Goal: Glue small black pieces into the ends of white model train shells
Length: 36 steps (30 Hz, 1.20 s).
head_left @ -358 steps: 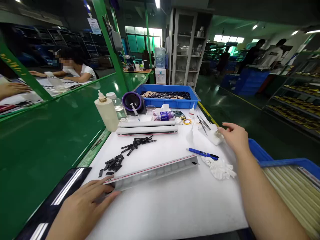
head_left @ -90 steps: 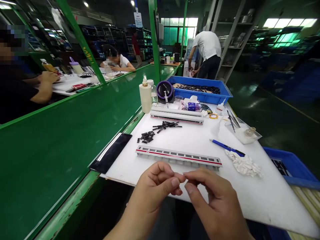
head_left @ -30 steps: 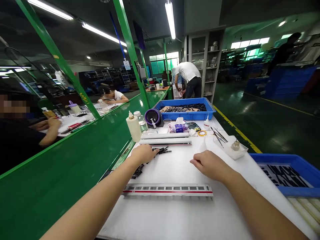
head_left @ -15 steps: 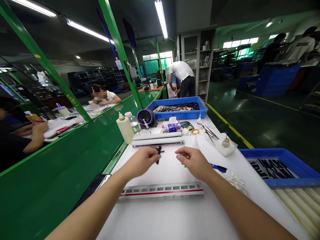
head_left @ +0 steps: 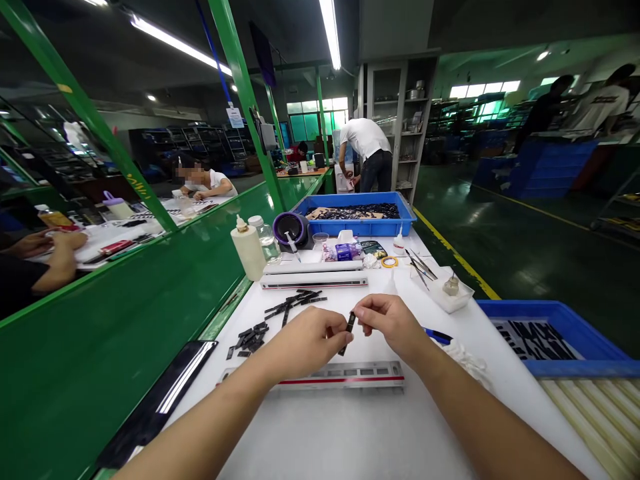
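Note:
Between the thumb and fingers of my left hand is a small flat black strip, tilted with its upper end to the right. My right hand has its fingers pinched together at that upper end. Beneath and in front of the hands lies a long grey-white model train carriage side with a red stripe and a row of window openings; my left hand and forearm cover part of it. Loose black strips lie in one pile and in a looser spread beyond my left hand.
Two more long white carriage parts lie farther back. Behind them stand a cream squeeze bottle, a glass jar and a blue tray of black pieces. Tweezers and a white dish are at right. Co-workers sit beyond the green partition.
My left hand has moved right and toward me with a black strip, meeting my right hand. The loose strips it covered now show.

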### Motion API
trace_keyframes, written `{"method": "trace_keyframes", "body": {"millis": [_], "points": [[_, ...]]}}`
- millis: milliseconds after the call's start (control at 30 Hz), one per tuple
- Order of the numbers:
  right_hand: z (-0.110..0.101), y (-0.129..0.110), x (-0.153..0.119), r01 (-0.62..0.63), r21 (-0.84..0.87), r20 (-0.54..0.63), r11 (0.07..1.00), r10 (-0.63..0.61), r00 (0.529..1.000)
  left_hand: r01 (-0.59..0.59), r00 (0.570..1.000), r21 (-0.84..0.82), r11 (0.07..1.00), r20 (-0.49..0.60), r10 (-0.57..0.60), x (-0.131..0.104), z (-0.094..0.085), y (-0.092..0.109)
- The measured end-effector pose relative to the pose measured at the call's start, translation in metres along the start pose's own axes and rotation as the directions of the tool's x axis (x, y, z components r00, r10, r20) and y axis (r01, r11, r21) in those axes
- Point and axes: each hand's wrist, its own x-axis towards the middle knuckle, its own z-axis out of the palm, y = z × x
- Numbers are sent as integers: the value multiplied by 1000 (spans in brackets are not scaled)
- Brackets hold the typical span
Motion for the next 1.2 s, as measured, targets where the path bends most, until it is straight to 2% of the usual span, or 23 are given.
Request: {"method": "trace_keyframes", "body": {"millis": [133,200,267,333,400,467,500,567,633,667,733,833,933,1067,1200], "points": [[1,-1,0,-18,9,-62,1000,19,998,-16,998,-63,998,-59,12,1,6,3],[1,0,1,-40,108,-87,993,49,995,-17,993,-103,995,-115,5,1,10,5],[-1,2,3,-110,277,-60,955,131,990,-32,985,-74,997,-173,19,3,13,7],[-4,4,3,-258,431,48,865,263,964,-109,968,20,994,-226,111,4,15,7],[-6,5,4,-382,504,155,775,354,922,-238,930,144,961,-253,268,6,16,6],[-7,5,5,-395,536,172,746,362,916,-306,891,251,918,-266,369,8,17,2],[-7,6,5,-354,533,143,768,330,933,-290,891,278,916,-270,364,10,18,0],[-7,9,7,-243,404,30,882,253,967,-191,935,270,944,-243,259,13,18,-5],[-8,14,10,-188,120,-105,975,201,974,-76,981,241,968,-154,116,15,17,-11],[-8,18,11,-199,-14,-153,980,194,969,-42,993,239,970,-99,68,17,16,-14],[-7,25,13,-251,-146,-186,957,223,957,-31,999,252,967,-20,37,19,14,-19],[-6,30,14,-271,-172,-111,947,255,961,-75,997,251,965,26,71,21,11,-24],[-5,27,12,-247,-169,-70,954,238,969,-59,998,251,966,-18,66,23,9,-27],[-1,22,8,-137,-190,-74,972,125,989,-4,996,216,976,-81,22,26,8,-29],[1,23,7,-124,-283,-99,951,100,990,12,994,171,985,-110,7,27,7,-25]]}}
